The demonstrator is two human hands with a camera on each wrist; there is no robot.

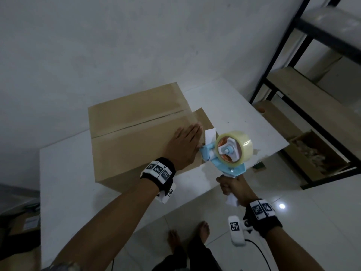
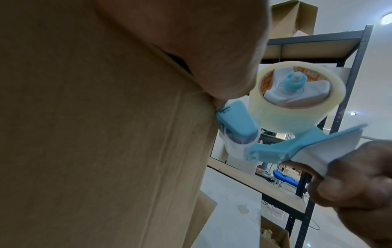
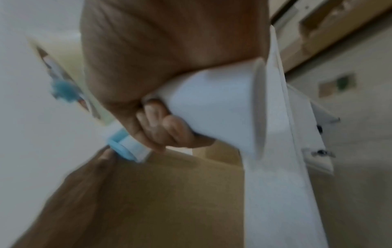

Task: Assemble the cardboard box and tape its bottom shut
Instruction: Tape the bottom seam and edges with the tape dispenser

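A brown cardboard box (image 1: 134,132) stands on the white table (image 1: 66,182) with its flaps folded shut on top and a seam running across them. My left hand (image 1: 185,141) lies flat with straight fingers on the box's right end, near the seam. My right hand (image 1: 232,185) grips the white handle of a blue tape dispenser (image 1: 224,153) that carries a roll of clear tape (image 1: 236,143). The dispenser's front end (image 2: 229,120) touches the box's right edge just below my left palm. In the blurred right wrist view, my fingers (image 3: 165,127) wrap the handle.
A black metal shelf rack (image 1: 304,79) with wooden boards stands to the right. An open carton (image 1: 320,153) with loose contents sits on its lowest level. A loose flap (image 1: 203,118) sticks out past the box's right end. My bare feet (image 1: 187,237) are on the tiled floor.
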